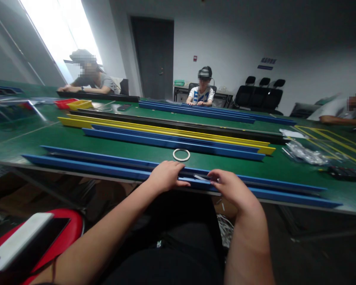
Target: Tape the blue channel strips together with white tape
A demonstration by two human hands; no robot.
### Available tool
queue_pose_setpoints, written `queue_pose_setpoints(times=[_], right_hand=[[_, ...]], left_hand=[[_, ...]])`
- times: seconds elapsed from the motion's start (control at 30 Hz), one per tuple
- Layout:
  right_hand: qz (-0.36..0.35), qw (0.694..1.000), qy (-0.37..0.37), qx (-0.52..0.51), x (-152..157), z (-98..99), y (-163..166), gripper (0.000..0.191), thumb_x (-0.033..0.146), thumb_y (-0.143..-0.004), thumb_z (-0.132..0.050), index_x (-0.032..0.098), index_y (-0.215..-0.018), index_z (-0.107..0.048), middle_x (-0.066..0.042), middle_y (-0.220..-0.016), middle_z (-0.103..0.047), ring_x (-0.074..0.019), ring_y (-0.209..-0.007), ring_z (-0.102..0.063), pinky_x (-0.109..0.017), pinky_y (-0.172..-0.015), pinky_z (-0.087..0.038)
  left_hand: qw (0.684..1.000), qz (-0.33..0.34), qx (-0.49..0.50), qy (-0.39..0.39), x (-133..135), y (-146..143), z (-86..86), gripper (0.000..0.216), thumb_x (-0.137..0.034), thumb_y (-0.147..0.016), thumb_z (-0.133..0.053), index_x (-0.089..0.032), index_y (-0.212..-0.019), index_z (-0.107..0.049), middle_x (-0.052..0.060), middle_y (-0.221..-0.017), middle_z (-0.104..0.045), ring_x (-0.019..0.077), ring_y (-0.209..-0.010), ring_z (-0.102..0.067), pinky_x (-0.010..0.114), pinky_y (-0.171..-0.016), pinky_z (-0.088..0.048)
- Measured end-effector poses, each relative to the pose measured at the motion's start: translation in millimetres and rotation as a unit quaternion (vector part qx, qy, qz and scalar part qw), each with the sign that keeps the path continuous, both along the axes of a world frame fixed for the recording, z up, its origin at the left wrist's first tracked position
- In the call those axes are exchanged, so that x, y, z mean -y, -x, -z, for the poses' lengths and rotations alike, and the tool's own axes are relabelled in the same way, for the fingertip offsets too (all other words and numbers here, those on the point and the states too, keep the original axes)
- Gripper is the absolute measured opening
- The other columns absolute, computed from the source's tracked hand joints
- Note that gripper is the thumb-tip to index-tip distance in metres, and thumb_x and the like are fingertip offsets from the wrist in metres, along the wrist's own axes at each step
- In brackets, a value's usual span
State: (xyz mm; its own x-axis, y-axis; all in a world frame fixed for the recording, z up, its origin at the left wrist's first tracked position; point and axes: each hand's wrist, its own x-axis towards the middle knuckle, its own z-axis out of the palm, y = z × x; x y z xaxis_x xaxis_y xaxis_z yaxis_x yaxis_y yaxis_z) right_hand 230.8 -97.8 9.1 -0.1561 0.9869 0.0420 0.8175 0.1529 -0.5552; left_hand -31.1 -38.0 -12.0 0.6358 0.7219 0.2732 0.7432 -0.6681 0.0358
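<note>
A long blue channel (106, 167), with two raised walls and a dark inside, lies along the near table edge. My left hand (166, 176) rests across its middle, fingers stretched toward the far wall and thumb apart at the near wall. To the right, my right hand (230, 184) is closed in a pinch at the end of a thin pale strip (200, 177), which lies slanted over the channel. The strip's far right end is hidden by the fingers. Just beyond my left hand, a pale ring like a narrow tape roll (181, 154) lies flat on the table.
More blue channels (172, 143), a yellow one (166, 132) and black ones cross the green table (62, 140). Clear plastic bags (305, 152) lie at right; red and yellow trays (80, 105) stand at left. Other people sit around. A red stool (74, 225) holds a white box.
</note>
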Motion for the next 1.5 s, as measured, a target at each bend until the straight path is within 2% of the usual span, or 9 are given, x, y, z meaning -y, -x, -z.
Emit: queue_pose_setpoints(times=[0.17, 0.37, 0.5, 0.6, 0.8, 1.0, 1.2, 1.33, 1.5], right_hand=[[0.004, 0.996, -0.083, 0.014, -4.7, -3.6, 7.2, 0.027, 0.017, -0.089, -0.047, 0.025, -0.105, -0.068, -0.004, -0.102, -0.072, -0.0177, -0.093, -0.065, -0.028, -0.080, -0.045], [0.067, 0.992, -0.068, 0.087, 4.3, -12.5, 7.5, 0.031, 0.051, -0.088, -0.057, 0.023, -0.076, -0.063, -0.001, -0.070, -0.064, -0.0159, -0.063, -0.055, -0.027, -0.058, -0.034], [0.067, 0.983, -0.144, 0.096, 2.8, -16.5, 11.8, 0.033, 0.045, -0.088, -0.055, 0.021, -0.065, -0.054, -0.002, -0.071, -0.061, -0.0150, -0.065, -0.051, -0.027, -0.059, -0.033], [0.063, 0.978, -0.196, 0.025, 0.3, -18.9, 17.3, 0.021, 0.030, -0.088, -0.051, 0.020, -0.073, -0.061, -0.005, -0.083, -0.066, -0.0163, -0.076, -0.057, -0.027, -0.068, -0.039], [0.074, 0.971, -0.130, -0.185, 6.0, -21.4, 21.0, 0.019, 0.034, -0.089, -0.051, 0.020, -0.089, -0.064, -0.006, -0.099, -0.072, -0.0159, -0.078, -0.066, -0.026, -0.069, -0.047], [0.098, 0.976, -0.097, -0.171, 5.7, -17.9, 13.0, 0.015, 0.039, -0.089, -0.052, 0.024, -0.088, -0.048, 0.001, -0.072, -0.064, -0.0149, -0.058, -0.062, -0.025, -0.054, -0.045], [0.038, 0.994, -0.025, -0.103, 6.1, -13.9, 9.5, 0.019, 0.040, -0.088, -0.054, 0.024, -0.097, -0.056, 0.000, -0.083, -0.064, -0.0137, -0.060, -0.060, -0.025, -0.053, -0.045], [0.021, 0.999, 0.001, -0.041, 5.4, -7.4, 9.4, 0.029, 0.034, -0.081, -0.066, 0.021, -0.106, -0.066, -0.005, -0.091, -0.071, -0.0186, -0.081, -0.064, -0.030, -0.074, -0.049], [0.023, 0.999, 0.043, 0.016, 4.1, -2.3, 9.5, 0.030, 0.030, -0.079, -0.070, 0.020, -0.107, -0.072, -0.008, -0.097, -0.074, -0.0206, -0.083, -0.066, -0.031, -0.076, -0.048]], left_hand=[[1.000, -0.026, -0.015, 0.006, -14.1, 63.4, 0.5, 0.074, -0.075, -0.075, -0.060, -0.023, -0.128, -0.058, 0.009, -0.119, -0.069, 0.0286, -0.108, -0.064, 0.038, -0.093, -0.046], [0.999, -0.030, -0.014, 0.029, -26.9, 102.2, 3.1, 0.074, -0.073, -0.076, -0.060, -0.022, -0.131, -0.057, 0.010, -0.125, -0.066, 0.0286, -0.115, -0.061, 0.037, -0.098, -0.044], [0.999, -0.047, -0.002, 0.020, -15.1, 86.4, 3.6, 0.070, -0.066, -0.079, -0.062, -0.021, -0.132, -0.055, 0.013, -0.127, -0.063, 0.0300, -0.119, -0.057, 0.042, -0.102, -0.040], [0.999, -0.039, 0.010, -0.001, -0.2, 57.9, 4.4, 0.067, -0.060, -0.082, -0.063, -0.023, -0.136, -0.049, 0.013, -0.134, -0.058, 0.0301, -0.125, -0.052, 0.048, -0.109, -0.033], [0.999, 0.008, 0.032, -0.012, 17.0, -14.6, 2.8, 0.065, -0.059, -0.084, -0.062, -0.023, -0.136, -0.046, 0.013, -0.128, -0.060, 0.0296, -0.122, -0.053, 0.045, -0.107, -0.034], [0.999, 0.016, 0.033, -0.028, 18.1, -68.5, 5.1, 0.085, -0.069, -0.073, -0.068, -0.015, -0.133, -0.044, 0.014, -0.112, -0.065, 0.0311, -0.108, -0.059, 0.041, -0.093, -0.042], [0.999, 0.015, 0.025, -0.037, 12.8, -68.2, 8.7, 0.067, -0.074, -0.074, -0.062, -0.017, -0.109, -0.055, 0.010, -0.099, -0.065, 0.0287, -0.098, -0.062, 0.039, -0.085, -0.044], [0.998, 0.036, 0.034, -0.040, 13.0, -57.9, 7.8, 0.065, -0.072, -0.074, -0.063, -0.017, -0.110, -0.056, 0.010, -0.100, -0.066, 0.0284, -0.100, -0.062, 0.038, -0.086, -0.045], [0.999, 0.035, 0.034, -0.025, 10.8, -35.8, 6.8, 0.066, -0.069, -0.073, -0.067, -0.018, -0.114, -0.056, 0.011, -0.104, -0.068, 0.0288, -0.101, -0.063, 0.039, -0.088, -0.046]])
